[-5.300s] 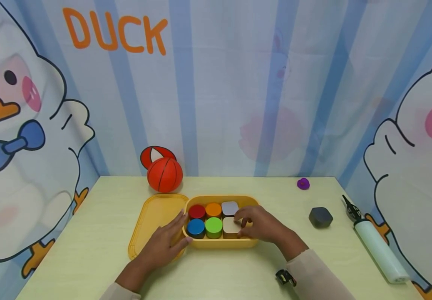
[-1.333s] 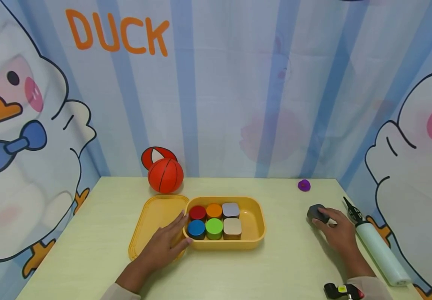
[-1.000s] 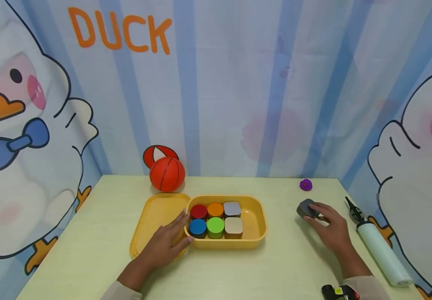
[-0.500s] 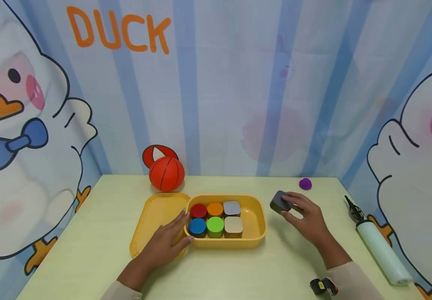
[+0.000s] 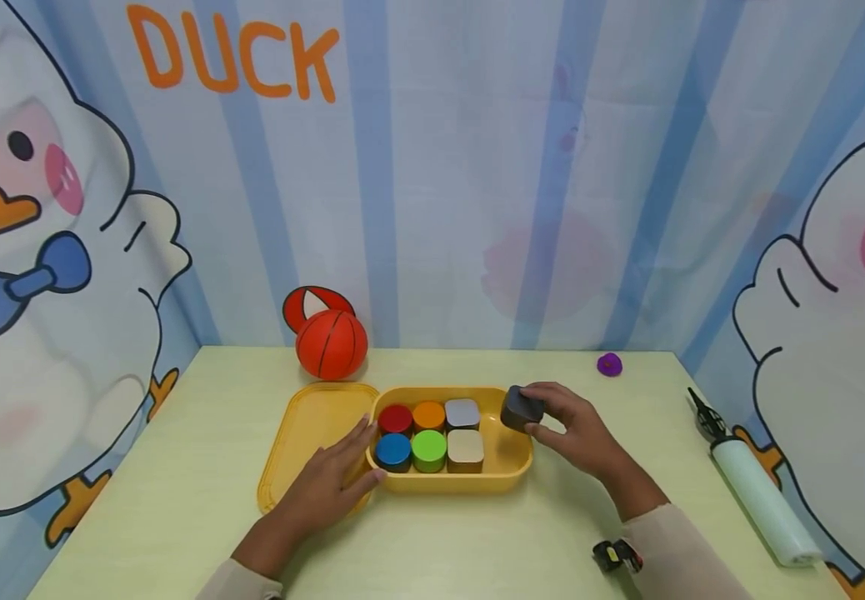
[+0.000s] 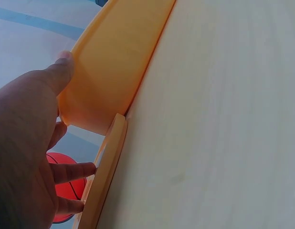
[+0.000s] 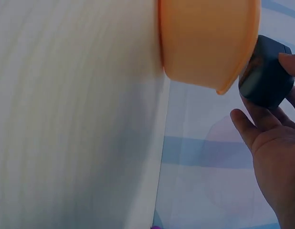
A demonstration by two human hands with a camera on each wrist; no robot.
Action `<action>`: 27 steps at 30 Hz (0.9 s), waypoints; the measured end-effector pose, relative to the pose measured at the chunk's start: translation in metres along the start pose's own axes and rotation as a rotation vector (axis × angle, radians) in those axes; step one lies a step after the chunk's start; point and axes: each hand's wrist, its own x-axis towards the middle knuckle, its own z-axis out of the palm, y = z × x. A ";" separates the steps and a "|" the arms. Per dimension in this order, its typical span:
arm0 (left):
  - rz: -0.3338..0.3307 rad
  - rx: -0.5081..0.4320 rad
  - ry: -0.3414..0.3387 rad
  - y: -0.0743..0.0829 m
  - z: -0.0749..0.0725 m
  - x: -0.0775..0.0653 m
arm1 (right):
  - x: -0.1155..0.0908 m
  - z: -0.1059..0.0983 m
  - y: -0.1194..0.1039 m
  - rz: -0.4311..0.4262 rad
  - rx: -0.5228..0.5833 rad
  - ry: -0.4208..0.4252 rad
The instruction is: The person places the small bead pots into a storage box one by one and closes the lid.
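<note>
My right hand (image 5: 581, 433) pinches a dark grey block (image 5: 518, 408) between thumb and fingers, over the right end of a yellow box (image 5: 451, 483). In the right wrist view the block (image 7: 267, 71) is beside the box's rim, off the table. My left hand (image 5: 323, 485) rests with extended fingers at the box's left end, its thumb touching the wall in the left wrist view. Inside the box stand a red block (image 5: 395, 419), an orange block (image 5: 428, 414), a light grey block (image 5: 462, 412), a blue block (image 5: 393, 451), a green block (image 5: 429, 450) and a beige block (image 5: 466, 448).
A yellow lid (image 5: 293, 442) lies left of the box, partly under my left hand. Behind it sits a red basketball-patterned ball (image 5: 331, 346). At the right are a small purple object (image 5: 609, 364) and a pale green hand pump (image 5: 766, 500). A printed curtain (image 5: 447, 167) hangs behind.
My right hand has left the box, picked up the dark grey block from the table's right side and carried it left to the box. My left hand has stayed in place.
</note>
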 end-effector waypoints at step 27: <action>-0.001 -0.006 -0.013 -0.001 0.000 0.002 | 0.009 0.021 -0.006 0.130 -0.240 -0.059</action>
